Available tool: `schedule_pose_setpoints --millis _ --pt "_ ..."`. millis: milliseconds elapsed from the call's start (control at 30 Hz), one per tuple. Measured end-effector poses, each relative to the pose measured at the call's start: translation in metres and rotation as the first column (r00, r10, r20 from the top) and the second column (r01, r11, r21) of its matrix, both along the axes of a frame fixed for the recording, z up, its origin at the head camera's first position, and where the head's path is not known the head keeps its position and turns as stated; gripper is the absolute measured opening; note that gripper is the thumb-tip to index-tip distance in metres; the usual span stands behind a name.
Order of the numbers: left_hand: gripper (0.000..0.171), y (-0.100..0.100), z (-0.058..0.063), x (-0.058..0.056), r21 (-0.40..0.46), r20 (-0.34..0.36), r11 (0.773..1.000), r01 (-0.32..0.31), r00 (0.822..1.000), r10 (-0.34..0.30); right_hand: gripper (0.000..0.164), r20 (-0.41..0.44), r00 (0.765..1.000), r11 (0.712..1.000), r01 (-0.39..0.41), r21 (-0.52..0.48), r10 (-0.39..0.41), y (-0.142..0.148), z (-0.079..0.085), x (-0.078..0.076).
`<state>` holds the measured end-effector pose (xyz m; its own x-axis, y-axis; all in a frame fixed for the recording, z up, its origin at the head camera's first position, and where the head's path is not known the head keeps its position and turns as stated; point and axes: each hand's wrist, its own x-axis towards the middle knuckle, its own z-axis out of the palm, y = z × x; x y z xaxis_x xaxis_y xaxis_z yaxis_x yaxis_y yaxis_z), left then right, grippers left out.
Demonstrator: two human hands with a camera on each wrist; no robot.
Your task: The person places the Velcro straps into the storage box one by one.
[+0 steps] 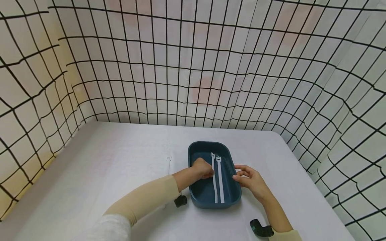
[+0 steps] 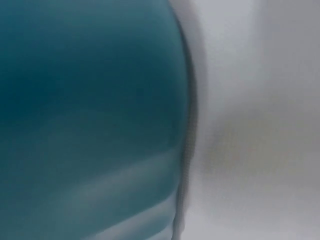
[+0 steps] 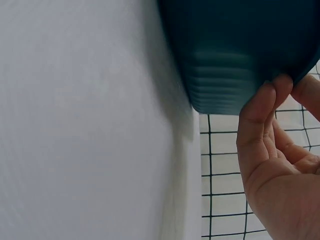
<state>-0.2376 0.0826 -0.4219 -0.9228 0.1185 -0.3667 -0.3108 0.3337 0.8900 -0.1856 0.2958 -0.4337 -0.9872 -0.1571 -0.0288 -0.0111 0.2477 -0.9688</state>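
A dark blue rectangular tray (image 1: 196, 197) with rounded corners stands on the white table. Two white straps with slotted heads lie lengthwise in it, a left strap (image 1: 215, 187) and a right strap (image 1: 220, 182). My left hand (image 1: 202, 168) reaches in over the tray's left side, its curled fingertips pinching the left strap near its middle. At the right rim, my right hand (image 1: 250, 180) holds the tray between thumb and fingers. The right wrist view shows that hand (image 3: 275, 150) with its fingertips on the tray edge. Only the blurred tray (image 2: 90, 100) and straps appear in the left wrist view.
Another thin white strap (image 1: 169, 164) lies on the table left of the tray, partly hidden by my left forearm. Black wrist devices (image 1: 261, 229) sit at both wrists. A black wire grid (image 1: 193, 68) before white sheeting surrounds the table's back and sides.
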Motion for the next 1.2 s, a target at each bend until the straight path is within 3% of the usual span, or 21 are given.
schedule_pose_setpoints --millis 200,967,1200 --pt "0.013 -0.0014 0.0001 0.0010 -0.066 0.000 0.997 0.028 1.000 -0.028 0.051 0.002 1.000 1.000 -0.003 0.000 0.003 -0.0002 -0.0024 -0.0009" --pt "0.016 0.0054 -0.0067 -0.0081 -0.153 -0.034 0.987 0.054 0.998 -0.060 0.051 0.017 1.000 1.000 0.022 0.011 -0.022 -0.0007 -0.0004 0.0001" --pt "0.016 0.0079 -0.0047 -0.0076 -0.228 -0.045 0.971 0.071 0.995 -0.083 0.051 0.019 1.000 1.000 0.025 0.007 -0.025 -0.0009 -0.0001 0.0003"
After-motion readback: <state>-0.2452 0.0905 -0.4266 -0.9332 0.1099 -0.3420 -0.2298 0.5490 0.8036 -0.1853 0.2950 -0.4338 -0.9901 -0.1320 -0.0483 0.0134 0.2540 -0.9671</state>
